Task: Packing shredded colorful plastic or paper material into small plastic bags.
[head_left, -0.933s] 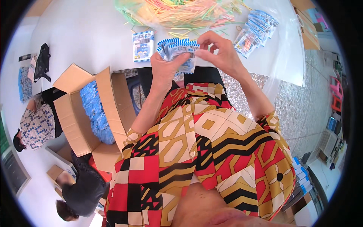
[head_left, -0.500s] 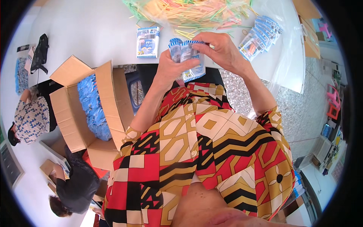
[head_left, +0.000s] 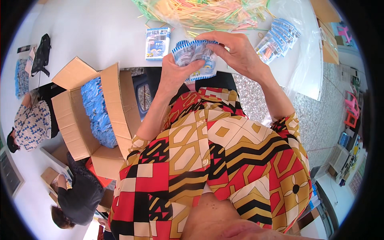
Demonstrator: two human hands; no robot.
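Observation:
Several blue-and-white plastic packets (head_left: 203, 71) are held together over the table's near edge. My left hand (head_left: 179, 74) is closed round their left and lower side, its thumb lying across the front. At their top edge my right hand (head_left: 236, 52) pinches the striped rim between thumb and fingers. A flat stack of like packets (head_left: 157, 45) lies on the table left of my hands. Right of them, a fanned row of packets (head_left: 278, 39) rests on the table, with orange-pink sticks showing through the nearest one.
A heap of coloured thin sticks (head_left: 208, 14) in clear plastic covers the table's far side. An open cardboard box (head_left: 74, 120) filled with blue packets stands at my left. Two people (head_left: 82, 196) work further left. Clear plastic sheeting (head_left: 302, 64) hangs at the table's right edge.
The held packets have tilted and spread at the top, further to the left. My left hand has shifted slightly left, and my right hand has moved a little up along the rim.

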